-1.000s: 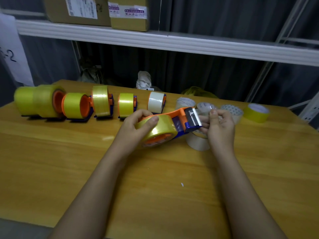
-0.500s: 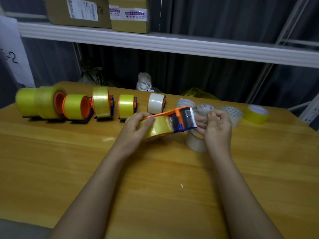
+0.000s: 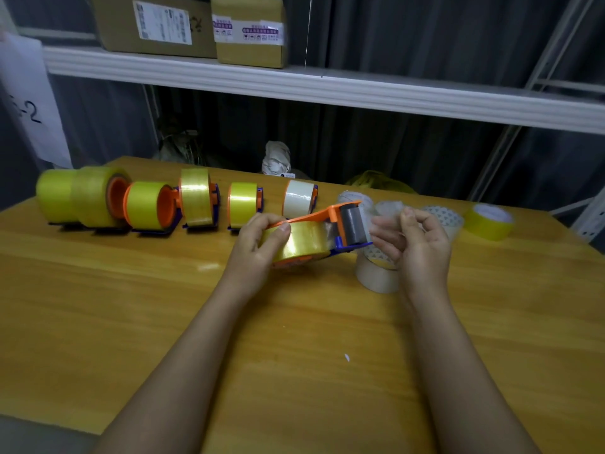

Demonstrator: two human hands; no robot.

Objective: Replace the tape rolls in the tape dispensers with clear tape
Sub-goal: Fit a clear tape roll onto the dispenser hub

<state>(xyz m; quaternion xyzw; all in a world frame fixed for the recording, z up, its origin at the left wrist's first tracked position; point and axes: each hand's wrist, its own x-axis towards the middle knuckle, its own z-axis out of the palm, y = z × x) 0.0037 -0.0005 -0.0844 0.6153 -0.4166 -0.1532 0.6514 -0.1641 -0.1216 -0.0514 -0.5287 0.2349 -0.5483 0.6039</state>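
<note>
Tape dispenser (image 3: 330, 224), orange with a blue base, is held above the wooden table (image 3: 131, 306); since half a second ago its grey cutter end has tipped higher. Left hand (image 3: 258, 244) grips the yellow tape roll (image 3: 302, 242) mounted in it, thumb on top. Right hand (image 3: 415, 244), previously at the cutter, now sits just beside it, fingers loosely curled; whether they pinch tape is unclear.
</note>
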